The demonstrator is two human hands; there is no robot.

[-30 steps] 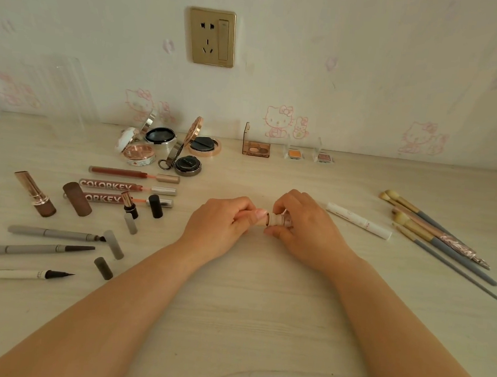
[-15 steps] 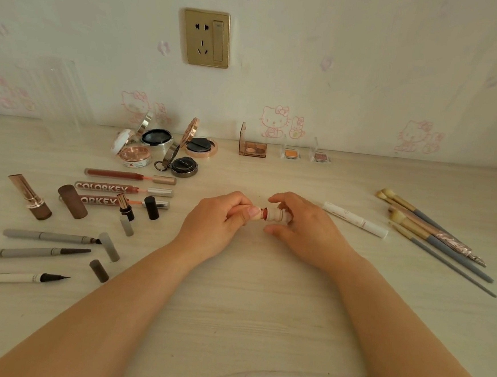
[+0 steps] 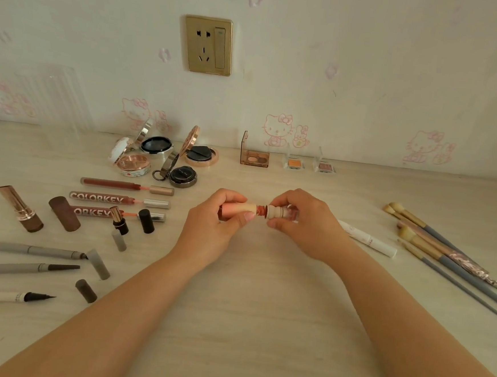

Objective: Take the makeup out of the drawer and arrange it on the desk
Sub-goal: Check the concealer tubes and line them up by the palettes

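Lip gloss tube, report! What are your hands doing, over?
Left hand grips pink lip gloss tube. Right hand pinches its white cap, neck showing between. Nothing in the way.

You are looking at a pale wood-grain desk [image 3: 245, 322], and everything here is placed against the wall socket [image 3: 208, 46] above it. Directly below the socket, four open compacts [image 3: 163, 159] are sitting in a cluster. Below and left of it, three lip gloss tubes [image 3: 121, 199] are lying in parallel, with lipsticks [image 3: 19, 209] and loose caps [image 3: 146, 221] beside them, and three eyeliner pens [image 3: 33, 266] are lying further left and nearer you. Right of the socket, three small eyeshadow palettes [image 3: 288, 161] are standing open in a row. Far right, makeup brushes [image 3: 444, 251] are lying bunched, a white tube [image 3: 368, 238] resting near them.
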